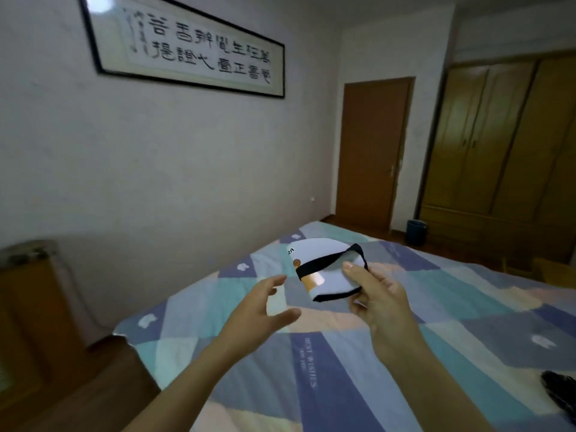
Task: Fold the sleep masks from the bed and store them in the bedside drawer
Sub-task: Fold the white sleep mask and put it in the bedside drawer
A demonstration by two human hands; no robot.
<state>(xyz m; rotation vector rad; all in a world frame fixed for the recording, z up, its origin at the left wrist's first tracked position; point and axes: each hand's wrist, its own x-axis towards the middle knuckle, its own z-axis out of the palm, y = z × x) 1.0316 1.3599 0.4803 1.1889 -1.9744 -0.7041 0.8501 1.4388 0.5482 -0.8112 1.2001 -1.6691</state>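
The right hand [378, 302] pinches a folded white sleep mask [324, 269] with a black strap, thumb on top, a little right of the frame's centre. The left hand [260, 310] is just beside it, fingers spread wide and holding nothing. Below both lies the bed [343, 353] with a patchwork cover.

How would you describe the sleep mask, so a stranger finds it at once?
Look above the patchwork bed, in front of the white wall. The right hand holds up the sleep mask, folded. It is white with a black strap across it and a small orange cartoon print, unlike the pastel quilt below.
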